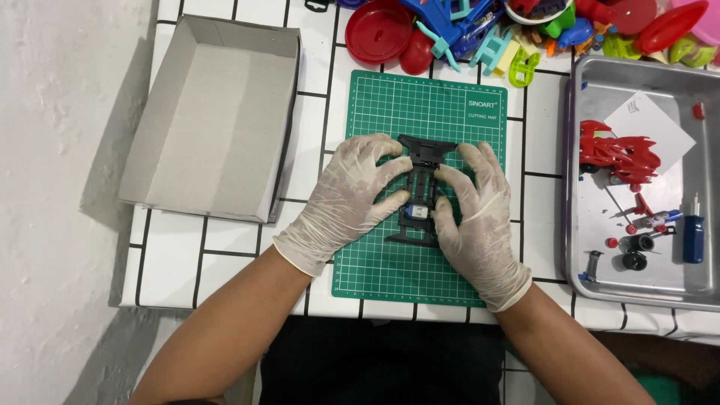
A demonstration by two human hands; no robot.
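A black toy-car chassis [420,184] with a small silver-blue motor near its near end lies on a green cutting mat [390,112]. My left hand [345,199], in a whitish glove, grips the chassis from its left side, fingers on its frame. Wearing the same kind of glove, my right hand [476,214] holds the right side, thumb by the motor. Both hands rest on the mat.
An empty grey cardboard box lid [214,112] sits at the left on the white tiled table. A metal tray [600,90] at the right holds a red car body [619,156], small wheels, a screwdriver [694,234] and a paper. Colourful plastic toys [480,30] lie along the far edge.
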